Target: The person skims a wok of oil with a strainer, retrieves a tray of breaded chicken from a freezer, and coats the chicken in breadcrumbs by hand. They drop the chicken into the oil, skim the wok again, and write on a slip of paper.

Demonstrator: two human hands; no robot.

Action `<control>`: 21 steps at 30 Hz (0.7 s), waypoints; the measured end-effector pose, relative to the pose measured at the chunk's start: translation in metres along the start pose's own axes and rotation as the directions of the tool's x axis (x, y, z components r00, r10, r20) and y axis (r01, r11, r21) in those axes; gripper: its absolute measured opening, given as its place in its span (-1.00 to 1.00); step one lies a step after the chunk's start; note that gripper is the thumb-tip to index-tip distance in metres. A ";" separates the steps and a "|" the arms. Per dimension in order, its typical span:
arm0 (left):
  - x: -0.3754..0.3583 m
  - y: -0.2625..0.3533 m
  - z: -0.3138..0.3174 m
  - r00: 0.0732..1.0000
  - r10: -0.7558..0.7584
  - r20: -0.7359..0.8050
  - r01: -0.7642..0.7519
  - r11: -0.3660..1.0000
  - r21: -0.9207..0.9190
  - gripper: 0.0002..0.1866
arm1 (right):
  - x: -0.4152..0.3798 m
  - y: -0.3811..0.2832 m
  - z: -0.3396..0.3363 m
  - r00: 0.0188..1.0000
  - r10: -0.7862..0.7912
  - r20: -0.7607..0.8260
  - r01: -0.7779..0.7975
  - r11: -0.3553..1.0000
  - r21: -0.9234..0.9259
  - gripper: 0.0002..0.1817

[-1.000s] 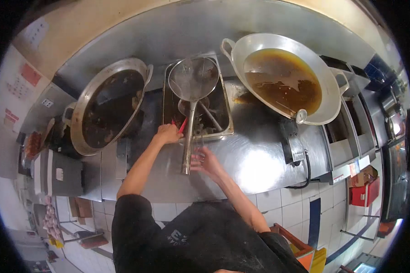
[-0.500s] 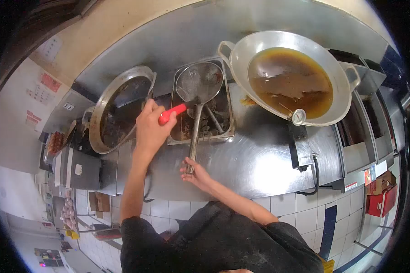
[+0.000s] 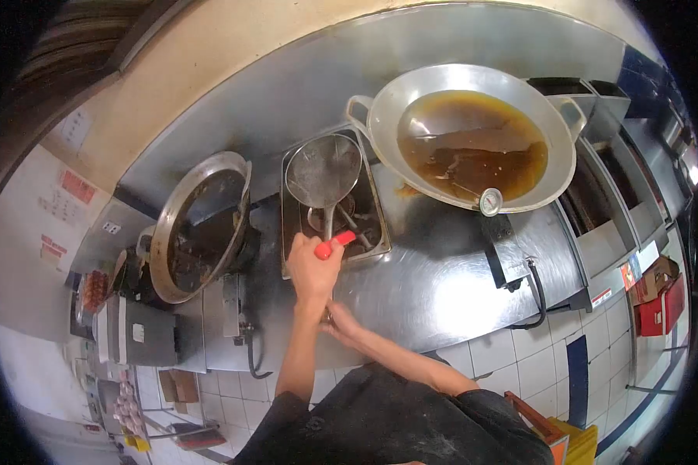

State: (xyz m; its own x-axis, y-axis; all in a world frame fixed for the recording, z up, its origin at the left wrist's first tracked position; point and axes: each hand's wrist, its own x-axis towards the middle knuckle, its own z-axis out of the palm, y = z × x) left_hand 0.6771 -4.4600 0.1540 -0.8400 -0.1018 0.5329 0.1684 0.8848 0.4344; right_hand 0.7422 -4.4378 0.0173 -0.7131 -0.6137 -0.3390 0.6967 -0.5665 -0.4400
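**Red tool in the left hand, strainer handle in the right**

We find the left hand [image 3: 312, 267] near the middle of the frame, its fingers clamped on a red tool [image 3: 335, 245]. The tool lies across the top of the fist, with one end poking out toward the right of the frame. The strainer [image 3: 323, 169] has its handle running just beneath this fist; we cannot tell whether the two touch.

Lower down, we see the right hand [image 3: 343, 324] curled on the lower end of that handle, its fingers partly hidden behind the left forearm. From there the handle points up the frame, away from both hands, and the round mesh head sits over a rectangular metal tray [image 3: 384, 232] in the upper middle.

Further out, the steel desk [image 3: 419, 302] spreads toward the lower right, glaring brightly. At upper right we have a wide two-handled pan [image 3: 384, 139] of brown liquid [image 3: 473, 147], a dial thermometer [image 3: 490, 202] at its near rim. Left of the tray stands another pan [image 3: 161, 263], tilted in our view, with dark liquid [image 3: 209, 225] in it. Below that pan, at lower left, we see a grey box [image 3: 141, 329].
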 end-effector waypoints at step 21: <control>-0.069 -0.158 0.088 0.338 -0.033 0.940 0.888 -0.318 -0.331 -0.59 | -0.048 -0.083 0.059 0.983 -0.066 -0.172 0.043 0.990 -0.132 -0.80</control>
State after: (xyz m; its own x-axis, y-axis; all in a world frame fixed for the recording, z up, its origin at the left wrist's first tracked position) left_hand 0.6633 -4.5531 -0.0151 -0.7749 0.3637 -0.5169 -0.6292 -0.5224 0.5755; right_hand 0.7235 -4.3935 0.1194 -0.7602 -0.4714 -0.4469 0.6488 -0.5153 -0.5599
